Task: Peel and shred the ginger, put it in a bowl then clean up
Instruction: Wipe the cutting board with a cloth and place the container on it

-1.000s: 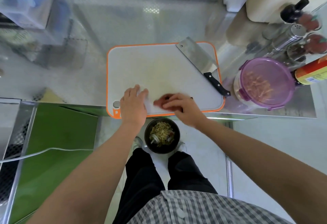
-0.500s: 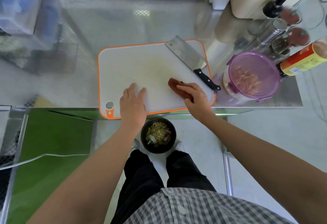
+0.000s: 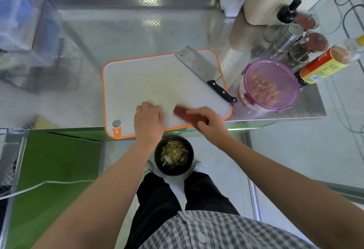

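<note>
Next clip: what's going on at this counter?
A person is cleaning up at a steel counter. The right hand grips a reddish-brown wiping pad, blurred with motion, on the near part of the white cutting board. The left hand rests on the board beside it. No ginger shows on the board. A cleaver lies across its far right corner. On the floor by the person's legs stands a dark round container holding pale shreds and scraps.

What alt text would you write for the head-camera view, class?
A person's right hand presses a reddish-brown cloth onto a white, orange-rimmed cutting board while the left hand rests on it. A cleaver lies at the board's far right corner.
</note>
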{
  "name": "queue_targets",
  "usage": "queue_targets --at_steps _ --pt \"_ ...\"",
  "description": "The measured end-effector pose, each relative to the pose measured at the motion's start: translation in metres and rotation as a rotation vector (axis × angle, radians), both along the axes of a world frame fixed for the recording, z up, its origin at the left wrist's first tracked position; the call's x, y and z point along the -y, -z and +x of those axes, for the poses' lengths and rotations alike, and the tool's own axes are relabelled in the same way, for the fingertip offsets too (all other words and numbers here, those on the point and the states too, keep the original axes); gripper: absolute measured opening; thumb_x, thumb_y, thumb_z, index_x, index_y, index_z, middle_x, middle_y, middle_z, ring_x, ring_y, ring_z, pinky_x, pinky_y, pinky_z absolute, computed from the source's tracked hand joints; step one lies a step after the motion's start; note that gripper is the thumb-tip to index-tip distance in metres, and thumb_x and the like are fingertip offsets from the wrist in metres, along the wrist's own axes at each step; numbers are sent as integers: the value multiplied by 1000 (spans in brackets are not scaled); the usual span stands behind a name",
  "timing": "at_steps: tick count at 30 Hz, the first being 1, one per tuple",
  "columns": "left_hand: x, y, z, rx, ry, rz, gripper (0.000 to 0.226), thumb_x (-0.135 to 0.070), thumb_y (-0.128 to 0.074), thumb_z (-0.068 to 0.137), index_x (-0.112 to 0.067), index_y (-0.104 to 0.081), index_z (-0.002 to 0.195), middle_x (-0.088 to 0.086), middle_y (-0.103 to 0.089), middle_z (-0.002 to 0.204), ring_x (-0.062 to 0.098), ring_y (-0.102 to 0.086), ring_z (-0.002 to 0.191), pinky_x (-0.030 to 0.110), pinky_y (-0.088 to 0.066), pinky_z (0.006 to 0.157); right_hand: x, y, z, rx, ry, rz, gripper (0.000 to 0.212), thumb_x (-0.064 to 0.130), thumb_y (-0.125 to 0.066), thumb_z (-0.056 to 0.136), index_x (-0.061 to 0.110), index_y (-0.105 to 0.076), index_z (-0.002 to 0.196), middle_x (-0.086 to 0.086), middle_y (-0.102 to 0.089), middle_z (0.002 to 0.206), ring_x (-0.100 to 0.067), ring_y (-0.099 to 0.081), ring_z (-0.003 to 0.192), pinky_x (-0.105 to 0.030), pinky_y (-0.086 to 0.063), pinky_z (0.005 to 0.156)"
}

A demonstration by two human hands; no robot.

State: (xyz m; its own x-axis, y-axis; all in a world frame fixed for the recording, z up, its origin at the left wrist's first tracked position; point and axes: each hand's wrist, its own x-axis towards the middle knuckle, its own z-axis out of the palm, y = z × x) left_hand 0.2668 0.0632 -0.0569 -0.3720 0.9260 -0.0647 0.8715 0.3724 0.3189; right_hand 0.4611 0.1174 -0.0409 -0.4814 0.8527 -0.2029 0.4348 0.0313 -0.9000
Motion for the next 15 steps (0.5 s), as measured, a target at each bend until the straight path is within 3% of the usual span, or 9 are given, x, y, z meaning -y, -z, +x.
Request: queue_targets --at_steps 1,2,4,5,7,9,11,12,15 --pt "-4 -6 5 171 -49 26 30 -25 -41 99 -5 -63 95 15 -55 102 33 -51 96 39 -41 80 -5 -5 -3 -28 111 -9 53 -1 -43 72 21 -61 117 -3 -58 110 -15 -56 89 -23 -46 73" --pt "-10 -14 11 466 -130 3 37 -35 -40 100 -7 -64 93 11 -57 95 29 -54 89 36 -42 78 -10 -10 -7 -26 160 -28 54 -2 -45 75 22 -53 122 -5 -55 111 -18 -55 85 -29 -47 70" --pt "-25 -32 28 1162 -340 -95 46 -49 -40 99 -9 -63 101 7 -63 89 22 -60 75 30 -51 69 -15 -19 -17 -12 70 -135 52 -2 -47 82 21 -41 129 -6 -55 110 -21 -55 81 -36 -49 72" --pt "-31 -36 34 1327 -402 -136 46 -51 -45 96 -9 -60 106 8 -67 92 21 -64 76 32 -55 70 -17 -22 -20 -43 0 -245 49 -1 -46 86 19 -38 131 -3 -56 111 -20 -56 85 -34 -49 78" --pt "-38 -36 41 1277 -442 -126 34 -38 -55 94 -9 -54 112 9 -67 99 24 -66 86 35 -57 74 -24 -29 -20 -101 -34 -425 40 2 -39 90 18 -45 127 6 -63 110 -15 -59 92 -28 -46 85" --pt "-40 -29 37 1100 -508 -54 18 -19 -52 94 -10 -51 110 7 -62 90 26 -62 81 30 -53 60 -40 -31 -14 -37 38 -250 35 7 -39 88 18 -57 116 8 -69 103 -19 -62 93 -31 -47 85" --pt "-40 -19 29 1002 -513 -2 18 -16 -51 93 -9 -51 110 6 -62 87 27 -62 77 30 -50 54 -61 -22 -2 188 145 60 35 4 -44 85 14 -58 116 0 -65 108 -26 -57 98 -36 -44 86" --pt "-41 -15 24 947 -487 12 19 -18 -52 93 -8 -52 110 7 -63 92 28 -63 81 32 -51 58 -72 -16 3 351 159 172 39 2 -46 84 11 -53 122 -6 -60 116 -29 -53 105 -37 -41 90" --pt "-47 -7 13 612 -380 -35 30 -27 -56 93 -5 -55 114 18 -54 115 34 -54 106 39 -47 86 -89 0 5 819 72 235 51 7 -49 87 7 -35 135 -16 -47 131 -36 -39 121 -40 -31 100"
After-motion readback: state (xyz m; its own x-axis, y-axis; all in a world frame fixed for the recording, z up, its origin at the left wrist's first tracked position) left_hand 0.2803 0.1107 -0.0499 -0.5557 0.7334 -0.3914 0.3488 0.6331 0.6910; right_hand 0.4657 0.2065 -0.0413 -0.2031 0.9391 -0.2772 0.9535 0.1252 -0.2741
